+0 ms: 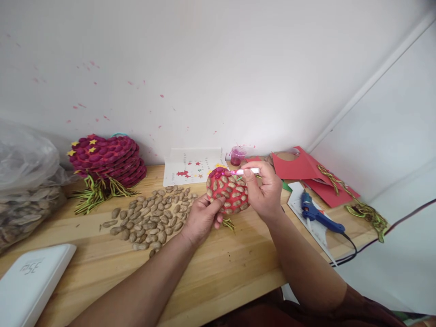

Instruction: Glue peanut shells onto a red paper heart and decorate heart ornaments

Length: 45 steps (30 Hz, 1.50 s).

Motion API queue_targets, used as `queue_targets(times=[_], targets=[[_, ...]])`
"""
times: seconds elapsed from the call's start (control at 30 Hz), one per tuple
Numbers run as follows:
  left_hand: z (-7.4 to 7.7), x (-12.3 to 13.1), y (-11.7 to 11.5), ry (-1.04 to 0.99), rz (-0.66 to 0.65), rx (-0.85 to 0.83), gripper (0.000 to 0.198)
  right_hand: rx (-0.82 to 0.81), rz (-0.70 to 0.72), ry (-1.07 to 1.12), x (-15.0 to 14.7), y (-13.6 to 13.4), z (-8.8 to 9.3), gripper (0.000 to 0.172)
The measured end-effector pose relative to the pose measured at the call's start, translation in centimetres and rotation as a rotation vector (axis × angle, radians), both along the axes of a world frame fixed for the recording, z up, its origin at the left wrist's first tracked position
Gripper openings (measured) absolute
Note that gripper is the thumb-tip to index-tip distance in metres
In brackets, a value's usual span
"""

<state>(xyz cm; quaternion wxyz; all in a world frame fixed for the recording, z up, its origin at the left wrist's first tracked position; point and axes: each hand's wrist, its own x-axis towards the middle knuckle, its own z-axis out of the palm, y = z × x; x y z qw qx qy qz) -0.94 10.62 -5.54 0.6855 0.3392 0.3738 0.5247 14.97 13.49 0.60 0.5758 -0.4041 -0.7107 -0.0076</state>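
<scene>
My left hand grips the lower left edge of a round red card covered with peanuts in their shells. The peanuts at its upper left are painted magenta; the others are bare tan. In my right hand is a white-handled paintbrush, pinched between the fingers, its pink-stained tip at the painted peanuts. A small green and yellow tassel shows below the card. Behind the card stands a clear cup of magenta paint.
Loose peanuts lie left, beside a stack of painted magenta discs and a bag of peanuts. A white box-like device sits front left. A blue glue gun, red card sheets and green cords lie right.
</scene>
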Motion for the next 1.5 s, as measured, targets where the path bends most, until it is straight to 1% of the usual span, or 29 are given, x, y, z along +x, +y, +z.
queue_targets(times=[0.23,0.4,0.57,0.77,0.93,1.13,1.37,1.5], targets=[[-0.12,-0.07,-0.01,-0.001,-0.006,0.016,0.043,-0.041,0.017,0.023,0.07,0.07,-0.04,0.01],[-0.23,-0.02,0.06,-0.005,-0.002,0.017,0.043,-0.034,-0.013,0.026,0.12,0.06,-0.01,0.01],[-0.17,-0.04,0.0,0.001,-0.003,0.019,0.043,-0.066,0.011,0.032,0.11,0.1,-0.08,0.01],[-0.2,0.02,0.08,0.006,0.034,0.016,0.046,-0.073,0.023,0.069,0.13,0.07,-0.26,0.01],[-0.39,0.2,0.13,0.065,0.051,0.04,0.048,-0.031,0.039,-0.006,0.0,-0.09,0.03,0.008],[-0.45,0.28,-0.06,0.17,0.052,0.064,0.048,0.012,0.001,-0.047,-0.13,-0.31,0.37,0.008],[-0.4,0.24,-0.15,0.289,0.112,0.126,0.042,0.008,0.009,-0.075,-0.2,-0.51,0.47,0.008],[-0.35,0.23,-0.18,0.332,0.122,0.155,0.036,0.002,0.034,-0.09,-0.3,-0.71,0.56,0.008]])
